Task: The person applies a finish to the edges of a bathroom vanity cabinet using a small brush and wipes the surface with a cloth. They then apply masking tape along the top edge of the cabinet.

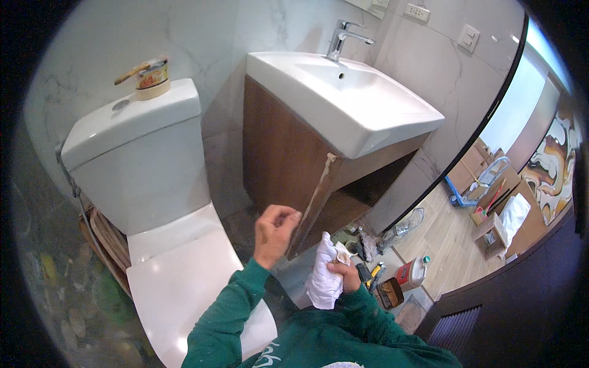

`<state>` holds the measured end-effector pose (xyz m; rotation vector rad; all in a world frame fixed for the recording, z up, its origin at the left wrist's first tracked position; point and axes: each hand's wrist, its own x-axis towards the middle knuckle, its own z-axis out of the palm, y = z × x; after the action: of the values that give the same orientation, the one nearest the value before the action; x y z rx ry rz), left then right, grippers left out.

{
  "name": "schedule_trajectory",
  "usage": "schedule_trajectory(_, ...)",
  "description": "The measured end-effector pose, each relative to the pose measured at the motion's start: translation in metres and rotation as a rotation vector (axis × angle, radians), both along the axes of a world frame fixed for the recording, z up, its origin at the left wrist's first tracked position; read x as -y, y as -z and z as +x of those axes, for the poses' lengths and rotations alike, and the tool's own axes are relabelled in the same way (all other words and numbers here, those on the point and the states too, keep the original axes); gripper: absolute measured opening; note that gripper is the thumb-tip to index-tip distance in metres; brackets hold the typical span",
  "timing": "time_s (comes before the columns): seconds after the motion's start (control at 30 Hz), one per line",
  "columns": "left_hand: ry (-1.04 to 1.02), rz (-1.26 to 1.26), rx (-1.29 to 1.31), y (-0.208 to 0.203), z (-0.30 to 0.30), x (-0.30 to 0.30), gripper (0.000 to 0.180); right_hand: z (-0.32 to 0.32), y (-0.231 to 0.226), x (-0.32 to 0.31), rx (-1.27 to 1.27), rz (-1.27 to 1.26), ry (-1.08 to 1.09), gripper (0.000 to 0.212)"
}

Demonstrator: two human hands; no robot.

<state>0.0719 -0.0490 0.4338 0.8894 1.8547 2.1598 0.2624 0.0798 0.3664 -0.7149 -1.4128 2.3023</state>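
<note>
Head view shows a white cloth, bunched and creased.

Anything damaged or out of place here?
Yes: a ragged pale strip runs down the front edge of the brown cabinet, unlike the rest; damage, filler or tape, I cannot tell. A tin on a beige ring stands on the toilet tank, an odd workbench.

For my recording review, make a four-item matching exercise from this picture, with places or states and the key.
1. White cloth
2. Left hand
3. Faucet
4. Tape roll

A. On the toilet tank
B. Raised, fingers curled
C. Held in the right hand
D. On the washbasin

Pairs: 1-C, 2-B, 3-D, 4-A
</note>
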Motion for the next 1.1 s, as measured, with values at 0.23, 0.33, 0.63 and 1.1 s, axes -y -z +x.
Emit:
schedule_trajectory(0.23, 0.007, 0.144, 0.111, -0.016, -0.021, 0.008, 0.019, 0.039, 0.012, -0.04, -0.263, -0.098, 0.147, 0.053)
schedule_trajectory(0.33, -0.004, 0.073, -0.003, -0.034, -0.026, 0.001, 0.027, 0.067, 0.024, -0.059, -0.151, 0.04, 0.294, 0.05)
schedule_trajectory(0.63, -0.252, -0.127, -0.979, -0.087, -0.083, -0.058, 0.079, 0.108, 0.066, -0.105, -0.173, 0.07, 0.405, 0.041)
schedule_trajectory(1.1, -0.405, -0.241, -1.097, -0.089, -0.089, -0.069, 0.069, 0.119, 0.081, -0.165, -0.088, 0.027, 0.479, 0.021)
